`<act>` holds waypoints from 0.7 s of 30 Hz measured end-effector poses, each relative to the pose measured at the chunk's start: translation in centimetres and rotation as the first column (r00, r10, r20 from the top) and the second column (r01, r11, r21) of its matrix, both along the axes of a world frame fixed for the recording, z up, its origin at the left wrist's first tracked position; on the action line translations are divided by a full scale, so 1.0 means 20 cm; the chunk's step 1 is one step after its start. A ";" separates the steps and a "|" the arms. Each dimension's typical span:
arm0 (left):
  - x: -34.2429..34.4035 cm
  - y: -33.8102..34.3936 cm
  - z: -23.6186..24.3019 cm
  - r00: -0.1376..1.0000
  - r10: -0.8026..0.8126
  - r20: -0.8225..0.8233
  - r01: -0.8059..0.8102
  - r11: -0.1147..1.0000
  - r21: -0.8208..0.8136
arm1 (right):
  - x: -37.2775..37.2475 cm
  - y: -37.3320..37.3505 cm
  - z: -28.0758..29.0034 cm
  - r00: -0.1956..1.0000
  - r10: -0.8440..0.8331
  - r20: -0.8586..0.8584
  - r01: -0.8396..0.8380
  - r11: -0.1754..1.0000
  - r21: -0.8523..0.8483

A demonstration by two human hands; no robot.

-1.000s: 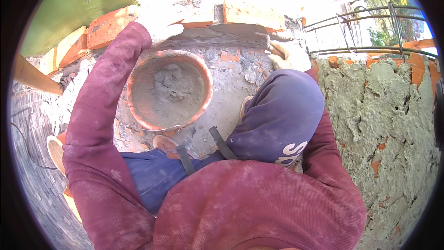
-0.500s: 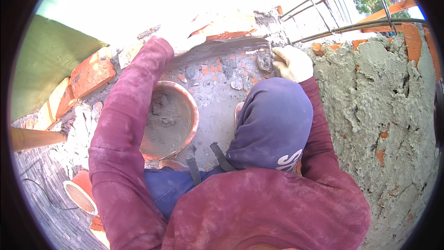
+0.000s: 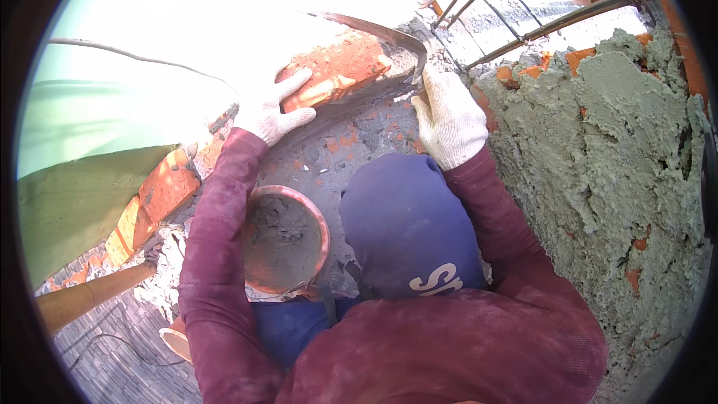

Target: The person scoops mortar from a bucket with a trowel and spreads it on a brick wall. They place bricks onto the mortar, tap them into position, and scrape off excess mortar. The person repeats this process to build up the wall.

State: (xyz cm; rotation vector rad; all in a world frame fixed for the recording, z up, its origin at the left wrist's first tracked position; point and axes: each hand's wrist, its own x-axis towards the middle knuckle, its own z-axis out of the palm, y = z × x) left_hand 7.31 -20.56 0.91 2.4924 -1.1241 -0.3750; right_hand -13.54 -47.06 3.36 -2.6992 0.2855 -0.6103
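Observation:
My left hand (image 3: 269, 105), in a white knit glove, has its fingers spread against the left end of an orange brick (image 3: 344, 63) in the wall's top course. My right hand (image 3: 449, 116), gloved alike, is closed on the handle of a steel trowel (image 3: 378, 30), whose long blade lies along the brick's upper side and fades into glare. Below my left hand, a round bucket (image 3: 320, 228) holds wet grey mortar, partly hidden by my left sleeve. Grey mortar and brick bits cover the ledge (image 3: 333, 161) between bucket and brick.
Bent steel bars (image 3: 508, 30) cross the upper right above a roughly mortared brick wall (image 3: 598, 179). At left are a green surface (image 3: 82, 209), more loose-edged bricks (image 3: 164, 187), a bamboo pole (image 3: 97, 295), a cable, and a second container (image 3: 176, 340) low down.
The trowel has moved up from below the bricks to the brick's upper side. My left hand has come into clear view with fingers spread on the brick. The camera's view has shifted.

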 end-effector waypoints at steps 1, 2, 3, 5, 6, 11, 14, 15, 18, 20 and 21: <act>0.00 0.00 0.00 1.000 0.018 0.015 -0.019 1.000 0.022 | 0.06 0.00 0.02 0.999 0.030 0.035 -0.029 0.999 -0.030; -0.01 0.01 0.00 0.999 0.016 0.029 -0.017 1.000 0.025 | 0.10 0.01 0.03 0.998 0.028 -0.056 -0.027 1.000 0.003; -0.01 0.00 -0.01 0.999 0.003 0.039 -0.003 1.000 -0.005 | 0.13 0.02 0.03 0.989 0.051 -0.137 -0.056 0.998 -0.027; -0.02 0.01 -0.03 0.999 0.010 0.047 -0.011 1.000 0.018 | 0.15 0.02 0.01 0.929 0.060 -0.364 -0.087 0.994 -0.060; -0.01 0.00 -0.04 0.997 0.005 0.075 -0.007 1.000 0.017 | 0.15 0.03 -0.01 0.951 0.107 -0.291 -0.116 0.993 -0.016; 0.02 0.02 -0.13 0.994 -0.048 -0.096 0.041 0.996 -0.079 | 0.14 -0.01 -0.02 0.952 0.238 -0.193 -0.239 0.971 0.017; -0.07 0.11 0.01 0.937 -0.199 0.287 0.154 0.973 0.170 | 0.20 -0.04 0.19 0.920 0.191 -0.342 -0.151 0.979 0.139; -0.12 0.16 0.10 0.954 -0.260 0.152 0.210 0.936 0.283 | 0.22 -0.03 0.29 0.926 0.248 -0.285 -0.132 0.919 0.373; -0.25 0.47 0.46 0.946 -0.195 -0.259 0.282 0.889 0.360 | 0.35 0.09 0.62 0.799 0.469 -0.377 -0.361 0.875 0.324; -0.39 0.78 0.72 0.935 -0.096 -0.342 0.171 0.965 0.197 | 0.45 0.28 0.80 0.574 0.513 -0.638 -0.531 0.826 0.187; -0.51 0.95 0.80 0.940 0.004 -0.342 0.024 0.997 0.076 | 0.50 0.40 0.86 0.473 0.603 -0.643 -0.588 0.759 0.280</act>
